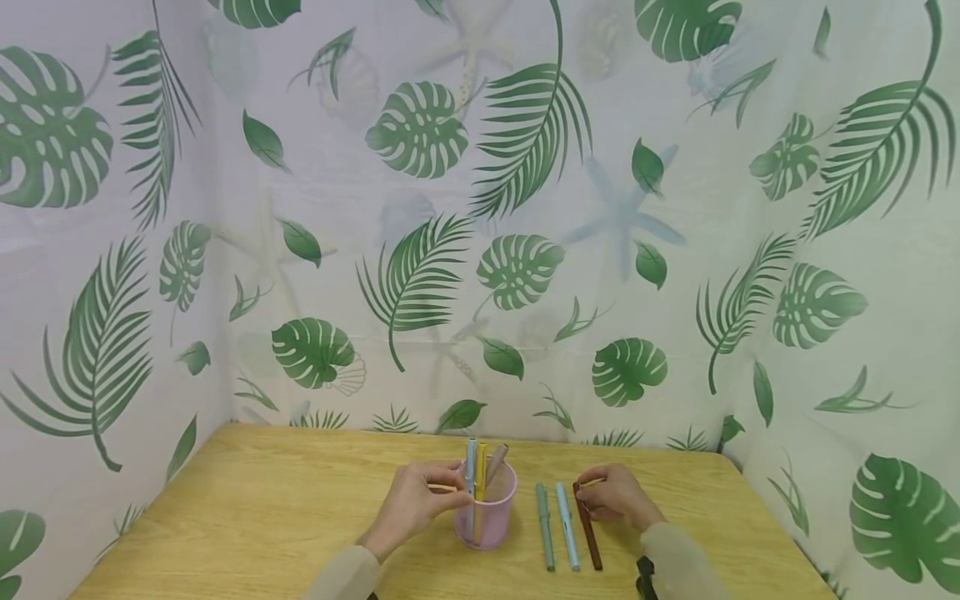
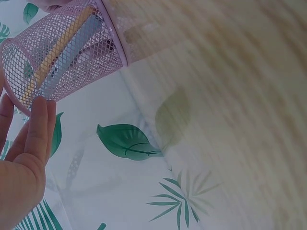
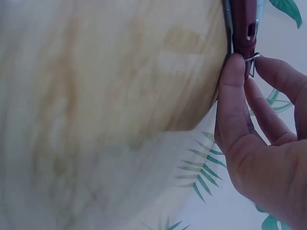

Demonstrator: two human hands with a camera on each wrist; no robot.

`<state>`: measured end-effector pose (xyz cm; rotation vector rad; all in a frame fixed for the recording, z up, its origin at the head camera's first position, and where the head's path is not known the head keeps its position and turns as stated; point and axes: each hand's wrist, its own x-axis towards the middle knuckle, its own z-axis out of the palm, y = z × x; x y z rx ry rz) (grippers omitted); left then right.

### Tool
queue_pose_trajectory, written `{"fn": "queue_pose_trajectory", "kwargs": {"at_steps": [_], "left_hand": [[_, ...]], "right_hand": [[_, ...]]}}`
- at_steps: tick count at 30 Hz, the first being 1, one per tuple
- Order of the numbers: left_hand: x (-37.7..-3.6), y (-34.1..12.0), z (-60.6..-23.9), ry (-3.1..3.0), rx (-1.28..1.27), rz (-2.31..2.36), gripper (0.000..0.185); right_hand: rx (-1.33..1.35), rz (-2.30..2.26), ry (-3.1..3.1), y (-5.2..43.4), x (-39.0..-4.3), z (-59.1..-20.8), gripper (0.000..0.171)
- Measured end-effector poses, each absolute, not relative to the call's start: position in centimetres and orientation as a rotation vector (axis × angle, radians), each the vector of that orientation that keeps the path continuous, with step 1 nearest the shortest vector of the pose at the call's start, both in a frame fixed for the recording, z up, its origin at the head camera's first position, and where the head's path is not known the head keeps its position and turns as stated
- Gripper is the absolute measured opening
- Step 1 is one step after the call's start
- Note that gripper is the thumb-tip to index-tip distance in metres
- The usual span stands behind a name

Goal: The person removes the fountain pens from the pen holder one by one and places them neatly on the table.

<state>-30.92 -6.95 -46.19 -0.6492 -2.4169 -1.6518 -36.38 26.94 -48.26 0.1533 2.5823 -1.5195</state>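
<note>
Two hands at a pen cup on a wooden table.

The left hand [image 1: 412, 504] curls its fingers against the pink mesh cup [image 1: 487, 521] at the cup's 9 o'clock; blue, yellow and brown pens stand inside. The right hand [image 1: 617, 496] pinches the top end of a maroon pen [image 1: 588, 527], thumb and fingertips clamped on it near the clip, at the cup's 3 o'clock. Between cup and maroon pen lie a green pen [image 1: 545, 527] and a light-blue pen [image 1: 567, 525], side by side on the table [image 1: 262, 517].

Pink mesh cup [image 1: 486, 517] holding blue, yellow and tan pens; grey-green pen [image 1: 545, 527], light blue pen [image 1: 567, 525], maroon pen [image 1: 588, 529]; light wood-grain table [image 1: 262, 508]; white curtain [image 1: 480, 208] with green leaf print.
</note>
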Motion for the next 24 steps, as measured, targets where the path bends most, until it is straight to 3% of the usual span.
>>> {"fn": "queue_pose_trajectory", "kwargs": {"at_steps": [24], "left_hand": [[-30.82, -7.03, -46.03, -2.41, -0.655, -1.659, 0.009]], "right_hand": [[0.072, -1.413, 2.659, 27.04, -35.78, -47.75, 0.027]]}}
